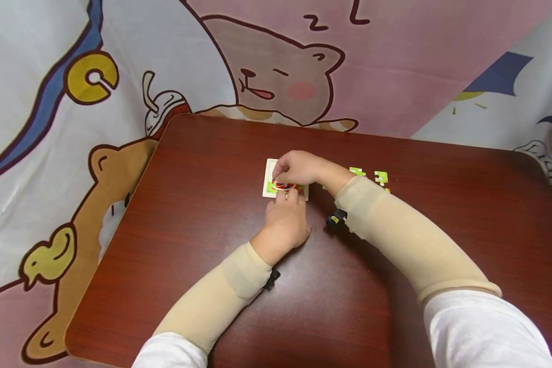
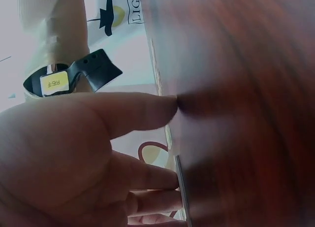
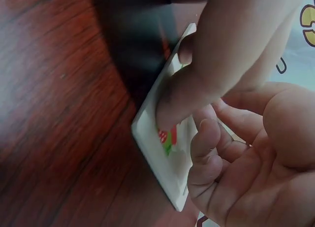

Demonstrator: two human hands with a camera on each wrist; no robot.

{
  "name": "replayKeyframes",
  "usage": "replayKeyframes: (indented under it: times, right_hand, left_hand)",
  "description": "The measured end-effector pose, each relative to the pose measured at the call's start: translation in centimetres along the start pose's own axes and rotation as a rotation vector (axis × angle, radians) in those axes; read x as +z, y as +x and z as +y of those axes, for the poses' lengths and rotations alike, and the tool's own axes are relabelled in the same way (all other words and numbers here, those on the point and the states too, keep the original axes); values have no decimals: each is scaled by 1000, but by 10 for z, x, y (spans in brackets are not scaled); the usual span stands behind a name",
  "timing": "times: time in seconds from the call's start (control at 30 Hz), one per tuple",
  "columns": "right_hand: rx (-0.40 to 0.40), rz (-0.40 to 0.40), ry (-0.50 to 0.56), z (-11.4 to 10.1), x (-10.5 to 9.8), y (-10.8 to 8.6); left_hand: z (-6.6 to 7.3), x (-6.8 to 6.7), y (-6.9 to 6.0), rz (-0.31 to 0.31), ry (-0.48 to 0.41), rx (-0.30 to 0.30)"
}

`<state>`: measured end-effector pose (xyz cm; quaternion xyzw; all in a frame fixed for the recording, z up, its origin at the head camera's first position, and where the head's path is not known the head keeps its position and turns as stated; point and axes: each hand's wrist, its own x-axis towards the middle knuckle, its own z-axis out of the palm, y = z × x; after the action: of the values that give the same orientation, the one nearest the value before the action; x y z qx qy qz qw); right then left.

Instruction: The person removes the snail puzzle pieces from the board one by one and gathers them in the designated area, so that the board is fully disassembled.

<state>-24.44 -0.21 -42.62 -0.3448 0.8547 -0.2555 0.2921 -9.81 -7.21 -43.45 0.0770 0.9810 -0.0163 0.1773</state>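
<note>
A small jigsaw puzzle board [image 1: 269, 190] with a white frame and a bright picture lies on the table, partly covered by both hands. My left hand [image 1: 287, 220] rests its fingertips on the board's near side, with the thumb [image 2: 142, 110] apart from the board. Over the board's far side bends my right hand [image 1: 301, 167], thumb and index finger close together at the picture. Curled fingers of that hand [image 3: 241, 168] show in the right wrist view; whether a piece is between thumb and index finger is hidden. Red and green picture parts [image 3: 169, 138] show beside the left fingers.
Loose puzzle pieces [image 1: 381, 177] lie to the right of the board, partly behind the right forearm. The brown wooden table [image 1: 202, 204] has rounded corners. A cartoon-printed curtain [image 1: 276, 66] hangs behind it. Each wrist wears a black camera strap [image 1: 336, 219].
</note>
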Motion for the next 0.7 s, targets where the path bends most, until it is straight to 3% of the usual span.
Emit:
replayKeyframes:
  times: [0.23, 0.43, 0.7]
  right_hand:
    - [40, -57, 40, -5, -1, 2]
    - [90, -61, 89, -5, -2, 4]
    - [97, -34, 106, -5, 0, 5]
  left_hand:
    - [-2, 0, 3, 21, -33, 16]
    - [-1, -1, 4, 13, -40, 16]
    - [-1, 0, 5, 5, -28, 8]
